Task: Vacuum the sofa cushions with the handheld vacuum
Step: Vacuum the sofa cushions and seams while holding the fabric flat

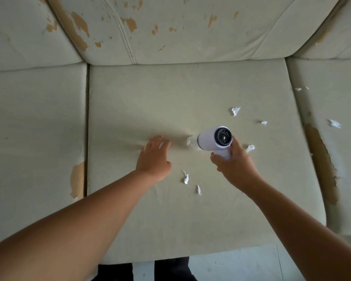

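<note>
A white handheld vacuum [213, 139] with a black vented rear and a clear nozzle lies low over the middle seat cushion [170, 98], nozzle pointing left and touching the fabric. My right hand [234, 167] grips its handle from below. My left hand [154, 157] rests flat on the cushion just left of the nozzle, fingers spread, and the fabric puckers between hand and nozzle. Several white paper scraps [185, 178] lie on the cushion, some near my right hand and some farther back right [235, 111].
Cream seat cushions sit to the left [34, 128] and right [336, 149], both with peeled tan patches; the right one carries more scraps [334, 123]. Worn back cushions [180, 31] rise behind. Grey floor [241, 264] shows below the sofa's front edge.
</note>
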